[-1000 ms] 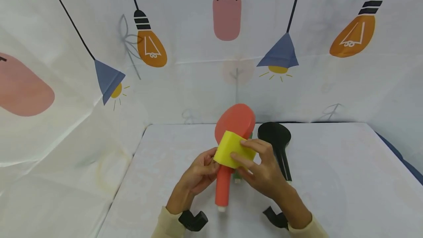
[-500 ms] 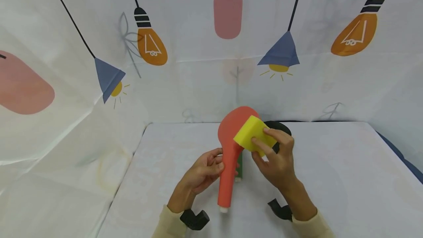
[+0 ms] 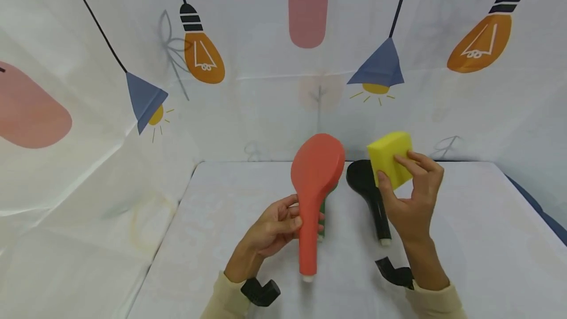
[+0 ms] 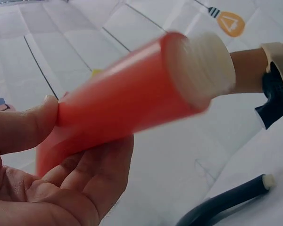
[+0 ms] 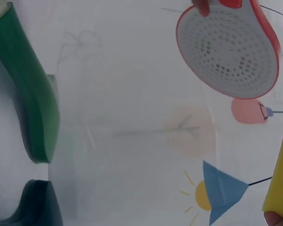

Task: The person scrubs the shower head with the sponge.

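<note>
My left hand (image 3: pixel 276 228) grips a red shower head (image 3: pixel 318 161) around its handle, holding it upright over the table. In the left wrist view, the handle's white threaded end (image 4: pixel 210 66) points outward, the thumb (image 4: pixel 28 125) on one side and fingers below. The right wrist view shows its white perforated spray face (image 5: pixel 228 52). My right hand (image 3: pixel 414 201) pinches a yellow sponge (image 3: pixel 392 159), raised to the right and apart from the red head. Below the sponge lies a black shower head (image 3: pixel 369 186). Behind the red one lies a green shower head (image 3: pixel 322 220), mostly hidden.
A white-covered table (image 3: pixel 483 240) spreads beneath the hands, its back edge meeting a white cloth backdrop (image 3: pixel 266 97) printed with lamps and bulbs. Black camera mounts (image 3: pixel 261 292) sit at both wrists.
My right hand has moved the sponge off the red shower head, up and to the right. My left hand keeps its grip, the red head now more upright. More of the black shower head shows.
</note>
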A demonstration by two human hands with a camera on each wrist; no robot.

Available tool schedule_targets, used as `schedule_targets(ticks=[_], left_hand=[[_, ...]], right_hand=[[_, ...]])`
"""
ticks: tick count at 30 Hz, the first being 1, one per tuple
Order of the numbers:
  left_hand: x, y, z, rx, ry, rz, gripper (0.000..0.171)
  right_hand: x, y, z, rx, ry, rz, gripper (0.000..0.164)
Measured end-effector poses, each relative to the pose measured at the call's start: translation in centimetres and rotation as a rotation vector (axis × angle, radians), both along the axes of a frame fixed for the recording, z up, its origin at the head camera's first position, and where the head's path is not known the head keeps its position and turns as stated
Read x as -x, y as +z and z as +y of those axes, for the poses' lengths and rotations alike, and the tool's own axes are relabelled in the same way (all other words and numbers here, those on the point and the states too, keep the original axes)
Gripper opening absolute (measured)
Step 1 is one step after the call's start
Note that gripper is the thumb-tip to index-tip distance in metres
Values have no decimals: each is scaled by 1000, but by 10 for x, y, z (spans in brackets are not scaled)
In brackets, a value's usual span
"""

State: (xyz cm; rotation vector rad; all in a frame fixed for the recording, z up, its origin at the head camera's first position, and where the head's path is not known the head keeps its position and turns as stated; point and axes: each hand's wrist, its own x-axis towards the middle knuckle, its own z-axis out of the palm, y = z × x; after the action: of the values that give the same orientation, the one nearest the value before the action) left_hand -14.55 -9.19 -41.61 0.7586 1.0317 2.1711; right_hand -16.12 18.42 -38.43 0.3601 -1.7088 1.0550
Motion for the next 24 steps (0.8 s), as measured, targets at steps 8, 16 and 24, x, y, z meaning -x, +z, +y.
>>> schedule_targets(ticks=[8, 16, 24], left_hand=[[2, 0, 0, -45, 18, -14, 82], [1, 1, 3, -61, 33, -12, 92], [0, 1, 0, -112, 71, -3, 88]], right_hand=[[-13, 10, -16, -58, 71, 13, 53], [-21, 13, -34, -148, 133, 134, 48], [-35, 4, -56, -538, 348, 288, 23]])
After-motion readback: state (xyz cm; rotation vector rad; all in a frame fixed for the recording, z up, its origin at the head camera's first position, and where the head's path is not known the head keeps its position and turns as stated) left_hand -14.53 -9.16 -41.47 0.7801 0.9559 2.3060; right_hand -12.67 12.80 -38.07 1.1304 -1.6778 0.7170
